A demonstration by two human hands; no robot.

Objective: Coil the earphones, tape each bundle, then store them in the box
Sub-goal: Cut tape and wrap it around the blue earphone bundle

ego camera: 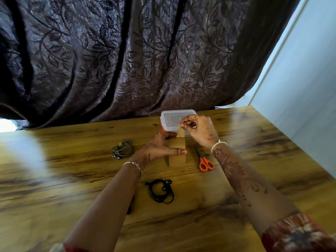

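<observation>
A roll of brown tape (177, 155) stands on edge on the wooden table (236, 179). My left hand (160, 146) grips the roll, thumb across its front. My right hand (199, 130) pinches the free end of the tape strip (181, 132) and holds it up above the roll. A coiled black earphone (161, 190) lies near me between my forearms. A coiled grey earphone (122, 149) lies to the left of the roll. The clear plastic box (172, 117) with its lid on sits behind my hands.
Orange-handled scissors (204, 160) lie just right of the tape roll, blades pointing away from me. A dark leaf-patterned curtain (127, 60) hangs behind the table's far edge. A pale wall (300, 88) runs along the right side.
</observation>
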